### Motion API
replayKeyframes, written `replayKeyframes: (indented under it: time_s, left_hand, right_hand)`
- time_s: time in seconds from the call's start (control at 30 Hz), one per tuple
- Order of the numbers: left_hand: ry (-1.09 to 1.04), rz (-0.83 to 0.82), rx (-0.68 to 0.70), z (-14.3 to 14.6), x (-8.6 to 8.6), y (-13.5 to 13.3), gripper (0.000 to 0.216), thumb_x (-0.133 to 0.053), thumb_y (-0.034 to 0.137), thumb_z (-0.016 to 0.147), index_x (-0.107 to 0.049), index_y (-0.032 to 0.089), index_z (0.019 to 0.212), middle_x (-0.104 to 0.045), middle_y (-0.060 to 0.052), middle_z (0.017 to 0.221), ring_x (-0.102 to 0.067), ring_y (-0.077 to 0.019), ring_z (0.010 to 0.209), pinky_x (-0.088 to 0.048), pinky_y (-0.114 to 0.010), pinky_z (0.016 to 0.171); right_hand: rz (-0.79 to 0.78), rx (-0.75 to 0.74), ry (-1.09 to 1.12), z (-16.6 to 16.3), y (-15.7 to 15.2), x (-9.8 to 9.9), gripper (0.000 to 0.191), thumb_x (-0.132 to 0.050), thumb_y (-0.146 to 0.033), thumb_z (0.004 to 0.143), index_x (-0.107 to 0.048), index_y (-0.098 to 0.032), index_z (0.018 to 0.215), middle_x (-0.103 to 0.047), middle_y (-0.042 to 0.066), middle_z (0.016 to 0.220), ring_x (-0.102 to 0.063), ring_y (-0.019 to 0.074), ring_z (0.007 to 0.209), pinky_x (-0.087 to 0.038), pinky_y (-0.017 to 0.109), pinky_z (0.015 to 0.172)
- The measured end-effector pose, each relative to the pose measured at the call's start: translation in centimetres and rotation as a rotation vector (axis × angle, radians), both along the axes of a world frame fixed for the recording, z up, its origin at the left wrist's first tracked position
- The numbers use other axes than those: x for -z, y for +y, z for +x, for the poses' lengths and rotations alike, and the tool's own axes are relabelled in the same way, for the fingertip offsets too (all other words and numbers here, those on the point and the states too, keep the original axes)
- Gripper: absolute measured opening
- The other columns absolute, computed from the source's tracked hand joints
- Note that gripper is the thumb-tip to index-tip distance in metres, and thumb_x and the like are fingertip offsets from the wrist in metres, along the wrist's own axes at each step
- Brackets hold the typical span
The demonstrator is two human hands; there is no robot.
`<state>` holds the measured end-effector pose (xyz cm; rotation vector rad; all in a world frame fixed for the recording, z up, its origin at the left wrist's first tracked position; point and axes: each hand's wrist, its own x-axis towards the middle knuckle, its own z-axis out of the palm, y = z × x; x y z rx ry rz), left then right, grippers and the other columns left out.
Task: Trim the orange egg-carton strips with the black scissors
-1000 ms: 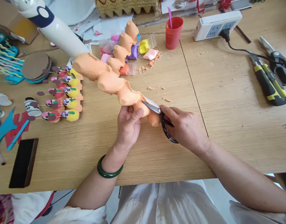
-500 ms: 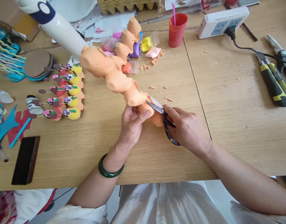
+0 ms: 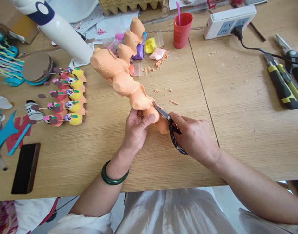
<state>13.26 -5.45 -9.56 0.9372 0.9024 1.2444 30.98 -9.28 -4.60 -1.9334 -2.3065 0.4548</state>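
Observation:
An orange egg carton piece point(image 3: 126, 84), made of bumpy cups, is held up above the table at its near end. My left hand point(image 3: 138, 128) grips that end, thumb on top and fingers underneath. Black-handled scissors point(image 3: 175, 136) are in my right hand point(image 3: 196, 138), their blades lying along the carton's right edge by my left thumb. The blades look closed or nearly closed. Part of the handles is hidden behind my right fingers. Orange scraps point(image 3: 173, 102) lie on the table just beyond the scissors.
Left of the carton stands a row of decorated egg cups point(image 3: 74, 94) on sticks. A white cylinder point(image 3: 66, 35), bags of coloured clay point(image 3: 149, 45), a red cup point(image 3: 183, 31) and a power strip point(image 3: 229, 21) are at the back. A utility knife point(image 3: 280, 83) lies right; a dark phone-like block point(image 3: 26, 168) lies left.
The scissor blades have closed together along the carton edge; before, they were spread around it. The carton's far end has shifted slightly right. Both hands keep their holds.

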Motion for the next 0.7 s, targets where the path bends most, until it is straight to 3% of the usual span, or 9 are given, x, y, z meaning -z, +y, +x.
replayKeyframes:
  time_s: [0.4, 0.7]
  left_hand:
    - [-0.022, 0.073, -0.058, 0.04, -0.04, 0.33, 0.049, -0.094, 0.031, 0.070, -0.077, 0.026, 0.116, -0.076, -0.003, 0.115, -0.069, -0.0186, 0.110, -0.055, -0.031, 0.104]
    - [0.039, 0.185, -0.081, 0.18, 0.01, 0.05, 0.047, -0.092, 0.033, 0.072, -0.076, 0.026, 0.116, -0.076, -0.003, 0.116, -0.071, -0.0195, 0.110, -0.057, -0.033, 0.105]
  right_hand:
    - [0.077, 0.073, 0.175, 0.15, 0.07, 0.00, 0.029, -0.058, -0.024, 0.090, -0.074, -0.021, 0.115, -0.076, 0.005, 0.085, -0.063, 0.0173, 0.065, -0.026, 0.027, 0.056]
    - [0.015, 0.083, 0.203, 0.03, 0.06, -0.38, 0.027, -0.053, -0.027, 0.096, -0.073, -0.019, 0.112, -0.075, 0.005, 0.085, -0.060, 0.0164, 0.063, -0.025, 0.028, 0.056]
